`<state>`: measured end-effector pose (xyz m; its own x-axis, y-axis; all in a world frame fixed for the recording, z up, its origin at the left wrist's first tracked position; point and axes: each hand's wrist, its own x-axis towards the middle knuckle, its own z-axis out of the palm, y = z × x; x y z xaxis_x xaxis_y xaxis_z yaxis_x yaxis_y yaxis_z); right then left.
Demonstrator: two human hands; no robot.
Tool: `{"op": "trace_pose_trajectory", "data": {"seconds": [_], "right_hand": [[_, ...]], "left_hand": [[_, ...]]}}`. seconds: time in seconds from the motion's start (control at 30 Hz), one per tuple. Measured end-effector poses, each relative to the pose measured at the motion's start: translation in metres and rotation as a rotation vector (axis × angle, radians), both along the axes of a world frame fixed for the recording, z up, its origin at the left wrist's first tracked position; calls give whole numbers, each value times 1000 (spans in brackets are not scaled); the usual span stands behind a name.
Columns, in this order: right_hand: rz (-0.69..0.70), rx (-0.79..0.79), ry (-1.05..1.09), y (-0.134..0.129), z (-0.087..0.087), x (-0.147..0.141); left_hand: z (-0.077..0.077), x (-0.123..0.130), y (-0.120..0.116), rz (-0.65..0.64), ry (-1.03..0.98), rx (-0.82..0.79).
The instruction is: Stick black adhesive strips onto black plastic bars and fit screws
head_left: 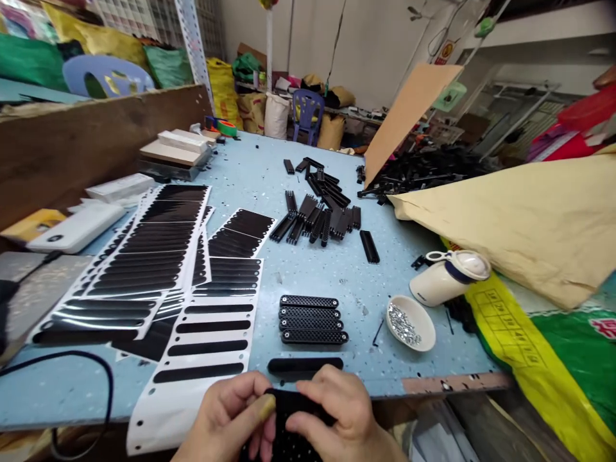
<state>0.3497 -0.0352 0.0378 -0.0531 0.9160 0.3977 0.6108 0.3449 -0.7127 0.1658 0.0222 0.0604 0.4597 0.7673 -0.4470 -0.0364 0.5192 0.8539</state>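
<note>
At the bottom centre, my left hand (240, 410) pinches the left end of a black piece (293, 404) at the table's front edge. The fingers of my right hand (334, 404) are closed on its right part. Just beyond my hands a black rounded strip (305, 367) lies flat. Behind that strip, several black perforated bars (312, 319) with a screw at their ends sit side by side. Sheets of black strip stickers (206, 346) spread to the left, the nearest with white backing showing. What lies under my fingers is partly hidden.
A white bowl of small metal screws (411, 323) and a white bottle (447, 279) stand right. A hex key (378, 333) lies near the bowl. Black parts (317, 212) are heaped mid-table. White boxes (77, 224) and a black cable (108, 385) are left; brown paper (520, 212) covers the right.
</note>
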Motion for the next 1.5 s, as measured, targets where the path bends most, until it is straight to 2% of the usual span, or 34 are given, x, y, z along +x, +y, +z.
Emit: {"op": "trace_pose_trajectory", "data": {"seconds": [0.13,0.23,0.33,0.47,0.63,0.73,0.8,0.9,0.97,1.2,1.37,1.5], "right_hand": [[-124,100,20,-3,2,17],[-138,152,15,0,6,25],[-129,155,61,5,9,31],[-125,89,188,12,11,43],[-186,29,226,13,10,62],[-222,-29,259,12,4,74],[-257,-56,273,14,-4,80],[-259,-68,263,18,-15,82],[-253,-67,236,21,-20,78],[-264,-27,115,37,-25,64],[-249,-3,120,53,-29,66],[-193,-17,107,51,-27,71]], "left_hand": [[-2,7,19,-16,-19,-22],[-5,7,30,-52,70,44],[-10,5,40,-130,232,227],[-14,4,50,-90,367,505],[-10,9,63,-103,398,615],[-14,9,76,-57,559,772],[-21,9,84,-123,665,842],[-31,12,92,-256,734,841],[-36,14,94,-297,730,817],[-39,20,97,-295,702,822],[-35,20,101,-276,726,838],[-34,18,100,-313,677,868]]}}
